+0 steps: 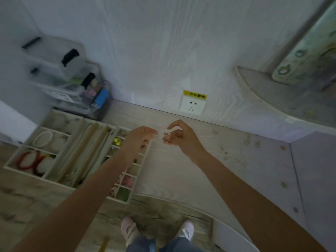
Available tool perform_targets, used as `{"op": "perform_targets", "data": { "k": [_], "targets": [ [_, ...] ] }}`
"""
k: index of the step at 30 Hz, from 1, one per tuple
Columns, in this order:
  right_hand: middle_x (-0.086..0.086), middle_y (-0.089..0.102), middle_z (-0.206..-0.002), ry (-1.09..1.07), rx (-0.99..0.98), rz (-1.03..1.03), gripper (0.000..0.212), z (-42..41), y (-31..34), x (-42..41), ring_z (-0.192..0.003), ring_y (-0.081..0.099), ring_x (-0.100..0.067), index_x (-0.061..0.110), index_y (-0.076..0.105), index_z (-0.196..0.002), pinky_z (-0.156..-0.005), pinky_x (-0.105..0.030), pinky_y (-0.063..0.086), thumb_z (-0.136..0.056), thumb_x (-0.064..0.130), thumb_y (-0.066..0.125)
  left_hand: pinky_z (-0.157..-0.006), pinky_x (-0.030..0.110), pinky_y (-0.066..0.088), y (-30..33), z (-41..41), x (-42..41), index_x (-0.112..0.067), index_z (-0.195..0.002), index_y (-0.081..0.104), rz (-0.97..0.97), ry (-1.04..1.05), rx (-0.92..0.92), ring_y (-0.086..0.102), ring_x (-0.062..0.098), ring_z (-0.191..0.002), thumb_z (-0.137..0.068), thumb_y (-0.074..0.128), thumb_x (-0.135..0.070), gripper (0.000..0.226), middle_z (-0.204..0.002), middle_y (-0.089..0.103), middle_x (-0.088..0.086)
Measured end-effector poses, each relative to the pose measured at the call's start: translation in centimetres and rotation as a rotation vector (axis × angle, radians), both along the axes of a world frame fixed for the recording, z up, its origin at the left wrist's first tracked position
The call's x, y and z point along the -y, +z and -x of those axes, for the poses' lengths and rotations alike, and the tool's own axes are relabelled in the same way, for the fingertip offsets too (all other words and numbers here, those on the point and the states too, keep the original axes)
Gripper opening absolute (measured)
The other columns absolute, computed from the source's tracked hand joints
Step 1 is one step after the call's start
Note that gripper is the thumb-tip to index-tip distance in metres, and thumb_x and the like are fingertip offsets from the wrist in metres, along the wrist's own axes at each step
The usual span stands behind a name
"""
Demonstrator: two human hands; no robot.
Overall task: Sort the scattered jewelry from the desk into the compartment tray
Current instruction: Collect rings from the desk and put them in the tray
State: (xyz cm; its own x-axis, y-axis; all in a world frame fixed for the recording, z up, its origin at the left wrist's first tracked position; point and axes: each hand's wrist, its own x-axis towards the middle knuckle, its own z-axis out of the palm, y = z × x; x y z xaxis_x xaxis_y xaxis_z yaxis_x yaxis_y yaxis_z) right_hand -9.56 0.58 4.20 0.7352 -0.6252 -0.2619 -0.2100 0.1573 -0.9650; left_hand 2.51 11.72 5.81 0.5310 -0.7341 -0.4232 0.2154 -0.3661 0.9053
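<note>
Head view: the right hand (179, 139) pinches what looks like a small ring (167, 133) above the desk (181, 170), beside the loosely open left hand (140, 137); pass it low over the compartment tray (145, 157), releasing inside one small cell.

I see a desk (174, 171) of pale wood with a matt, streaky grain. On it sits the tray (23, 169), which looks like painted white wood with a soft cloth lining. Behind the tray I see clear, shiny plastic boxes (60, 84). Right of the tray, my right hand (179, 138) pinches a small shiny piece (167, 133), maybe metal. The wall socket (193, 105) behind the tray is smooth white plastic.
</note>
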Motion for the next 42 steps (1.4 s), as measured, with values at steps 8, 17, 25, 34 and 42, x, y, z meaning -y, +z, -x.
{"op": "perform_targets", "data": {
  "k": [8, 17, 25, 34, 42],
  "targets": [
    [-0.005, 0.062, -0.069, 0.073, -0.12, 0.073, 0.01, -6.5, 0.4, -6.0, -0.054, 0.059, -0.003, 0.007, 0.059, -0.083, -0.052, -0.012, 0.047, -0.087, -0.002, 0.059, -0.05, 0.005, 0.037, -1.0, -7.0, -5.0, -0.011, -0.069, 0.06, -0.043, -0.178, 0.23, 0.049, -0.007, -0.046, -0.085, 0.065, -0.008, 0.017, -0.047, 0.052, -0.016],
    [0.008, 0.062, -0.053, 0.072, -0.116, 0.077, 0.016, -9.8, -1.4, -10.0, -0.049, 0.058, 0.001, 0.002, 0.064, -0.086, -0.055, -0.015, 0.052, -0.08, -0.013, 0.063, -0.043, 0.02, 0.031, -2.0, -10.5, -8.3, -0.011, -0.083, 0.07, -0.288, -0.136, 0.037, 0.034, 0.009, -0.044, -0.084, 0.069, -0.018, 0.007, -0.036, 0.042, -0.011],
    [0.003, 0.061, -0.069, 0.06, -0.22, 0.224, 0.018, -9.9, -2.0, -11.9, -0.061, 0.058, 0.005, 0.008, 0.065, -0.072, -0.065, -0.013, 0.05, -0.072, -0.009, 0.071, -0.04, 0.016, 0.029, -3.1, -11.5, -9.1, -0.005, -0.101, 0.068, -0.486, -0.18, -0.296, 0.028, 0.006, -0.048, -0.078, 0.074, -0.012, 0.024, -0.042, 0.039, -0.006],
    [-0.007, 0.065, -0.068, 0.01, -0.327, 0.073, 0.018, -9.3, -3.4, -12.3, -0.07, 0.063, -0.018, 0.014, 0.062, -0.067, -0.081, -0.035, 0.055, -0.076, 0.002, 0.074, -0.047, 0.02, 0.031, -4.5, -9.9, -9.7, -0.007, -0.103, 0.069, -0.461, -0.093, -0.184, 0.036, 0.009, -0.053, -0.071, 0.08, -0.019, 0.036, -0.063, 0.048, 0.002],
    [-0.008, 0.061, -0.066, -0.054, -0.367, 0.042, 0.009, -9.4, -4.4, -13.0, -0.058, 0.059, -0.013, 0.0, 0.064, -0.086, -0.062, -0.019, 0.053, -0.081, -0.008, 0.062, -0.063, 0.021, 0.044, -5.9, -8.4, -9.9, -0.012, -0.092, 0.071, -0.352, -0.111, 0.034, 0.057, 0.013, -0.093, -0.08, 0.073, -0.017, 0.013, -0.1, 0.064, 0.001]
  ]
}}
